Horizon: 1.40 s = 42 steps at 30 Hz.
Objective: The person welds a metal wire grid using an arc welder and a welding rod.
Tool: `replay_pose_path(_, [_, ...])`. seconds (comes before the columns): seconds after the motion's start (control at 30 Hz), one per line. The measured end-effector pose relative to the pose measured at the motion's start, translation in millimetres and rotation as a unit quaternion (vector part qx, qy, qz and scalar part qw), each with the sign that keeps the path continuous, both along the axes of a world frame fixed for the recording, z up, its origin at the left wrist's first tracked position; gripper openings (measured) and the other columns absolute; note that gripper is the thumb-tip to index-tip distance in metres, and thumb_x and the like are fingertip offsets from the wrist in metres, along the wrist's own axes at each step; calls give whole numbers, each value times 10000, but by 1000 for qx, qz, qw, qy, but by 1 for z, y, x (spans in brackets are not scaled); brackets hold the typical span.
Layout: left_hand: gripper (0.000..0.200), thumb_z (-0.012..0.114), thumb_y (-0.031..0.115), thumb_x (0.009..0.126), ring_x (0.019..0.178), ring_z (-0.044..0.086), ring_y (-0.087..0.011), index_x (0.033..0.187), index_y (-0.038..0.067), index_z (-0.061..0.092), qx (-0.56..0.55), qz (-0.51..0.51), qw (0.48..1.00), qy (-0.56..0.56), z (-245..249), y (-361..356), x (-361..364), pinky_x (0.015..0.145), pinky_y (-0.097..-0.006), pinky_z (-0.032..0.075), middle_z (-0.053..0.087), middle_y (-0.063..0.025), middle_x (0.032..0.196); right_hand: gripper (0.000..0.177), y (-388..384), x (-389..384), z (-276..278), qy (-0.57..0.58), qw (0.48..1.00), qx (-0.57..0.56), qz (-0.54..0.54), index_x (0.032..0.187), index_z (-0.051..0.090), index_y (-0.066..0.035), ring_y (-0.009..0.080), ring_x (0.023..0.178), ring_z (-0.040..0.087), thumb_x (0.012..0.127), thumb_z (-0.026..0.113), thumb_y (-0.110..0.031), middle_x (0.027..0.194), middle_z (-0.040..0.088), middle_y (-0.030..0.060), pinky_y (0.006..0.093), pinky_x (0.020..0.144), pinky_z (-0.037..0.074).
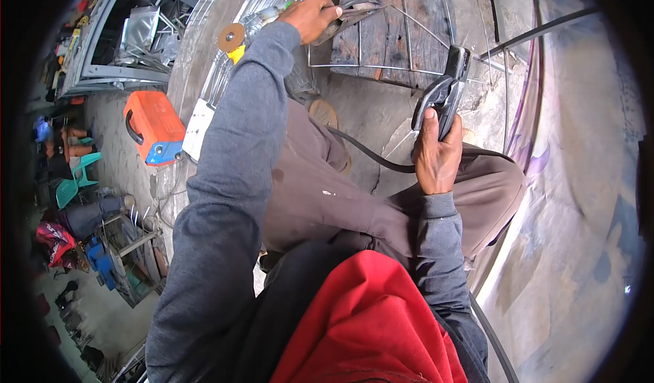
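Note:
My right hand (438, 151) is wrapped around a black welding electrode holder (446, 87), and a thick black cable (378, 162) trails left from it. A thin rod (422, 25) slants from the holder's head toward the upper left, over a wire frame (361, 42). The frame lies across a dark, weathered wooden block (392, 29). At the frame's left side, my left hand (310, 19) is closed on a dark, flat piece (351, 17) that points right over the wires. Its exact kind I cannot make out.
Left of my left arm are a yellow tool with a brown disc (231, 37), bundled wire rods (218, 76) and an orange-and-blue machine (157, 128). A metal frame cabinet (126, 70) stands behind. A long bar (545, 29) crosses at the right. Another person (65, 141) is far left.

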<state>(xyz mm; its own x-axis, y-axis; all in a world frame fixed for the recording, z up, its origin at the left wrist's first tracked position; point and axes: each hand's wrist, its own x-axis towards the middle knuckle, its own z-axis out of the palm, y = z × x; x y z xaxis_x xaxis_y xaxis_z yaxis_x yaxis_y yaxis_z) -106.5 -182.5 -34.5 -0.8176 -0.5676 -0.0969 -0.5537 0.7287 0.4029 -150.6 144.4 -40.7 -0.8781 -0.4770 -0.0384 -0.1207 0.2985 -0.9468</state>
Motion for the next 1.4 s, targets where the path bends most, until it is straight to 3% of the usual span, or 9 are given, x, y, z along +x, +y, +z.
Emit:
replay_pose_path(0.13, [474,458,496,996,1058,634,-307,1239,112,595,-8,-5,1000,-4,3,3,1,943,-437,489,653,-143,1132,384,-4,2,-2,25,1000,0,-1,1070,531,18,180,703,557,979,593,-350,790,612,132,327,692,477])
replay_pose_path(1.0, [484,448,501,997,1054,631,-313,1243,109,589,-6,-4,1000,-9,-1,1,0,940,-443,491,645,-148,1144,353,-3,1,-10,-85,996,-23,-16,1021,533,11,138,669,500,987,581,-337,738,569,66,313,639,454])
replay_pose_path(1.1, [482,450,500,996,1053,631,-313,1243,112,592,-3,-7,1000,-7,-1,0,0,941,-444,490,646,-148,1140,322,-3,0,-9,-54,996,-64,-7,1002,528,-13,110,592,471,999,563,-334,710,543,37,286,553,432])
replay_pose_path(1.17, [480,450,500,995,1053,632,-313,1241,113,595,-3,-6,1000,-2,-1,0,0,942,-444,489,647,-148,1137,279,0,-2,-2,-205,973,-104,-6,998,498,-47,83,487,434,1018,526,-324,664,491,15,261,432,387])
replay_pose_path(1.27, [477,450,498,996,1044,632,-315,1227,112,609,-8,-18,1000,5,-1,-2,0,939,-443,486,652,-148,1128,245,-2,-1,-1,-249,956,-158,-13,1003,462,-69,73,414,403,1031,493,-310,625,444,12,249,344,339])
replay_pose_path(1.4, [480,454,498,992,1056,629,-322,1211,105,622,-3,-15,1000,-1,3,0,-1,941,-439,479,655,-151,1131,238,-2,-2,3,-295,941,-165,-26,1016,430,-82,104,408,420,1039,465,-316,650,460,31,266,358,373])
